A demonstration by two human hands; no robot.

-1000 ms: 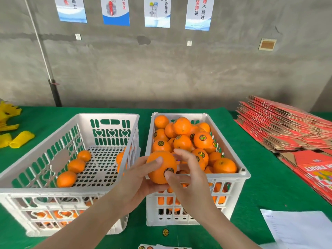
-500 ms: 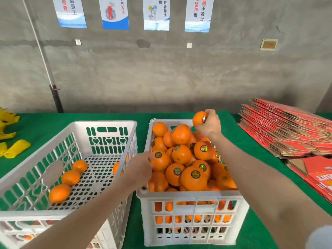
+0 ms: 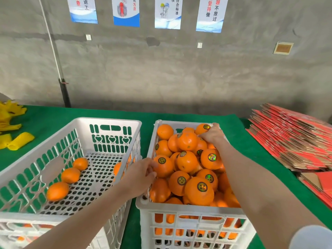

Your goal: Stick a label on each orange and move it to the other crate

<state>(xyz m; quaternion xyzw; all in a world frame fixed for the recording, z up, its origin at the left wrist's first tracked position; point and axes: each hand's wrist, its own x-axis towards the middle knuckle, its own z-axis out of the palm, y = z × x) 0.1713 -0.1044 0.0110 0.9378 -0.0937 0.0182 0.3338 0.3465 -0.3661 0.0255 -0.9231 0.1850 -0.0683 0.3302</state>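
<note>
The right white crate [image 3: 190, 210] is heaped with oranges, most bearing round dark labels. My right hand [image 3: 212, 135] reaches to its far right corner and grips a labelled orange [image 3: 202, 128] that sits on the pile there. My left hand [image 3: 142, 175] lies over that crate's left rim, fingers curled round it and touching a labelled orange [image 3: 164, 167]. The left white crate [image 3: 107, 121] holds several oranges with no label showing, such as one orange [image 3: 70, 175] on its perforated floor.
Both crates stand side by side on a green-covered table [image 3: 239, 141]. Stacks of flattened red cartons [image 3: 296, 139] lie at the right. Yellow foam nets [image 3: 18, 141] lie at the far left. A grey wall with posters closes the back.
Both hands held one orange by the near rim a second ago. My right hand carried it to the crate's far corner and lowered it onto the pile. My left hand moved to the rim.
</note>
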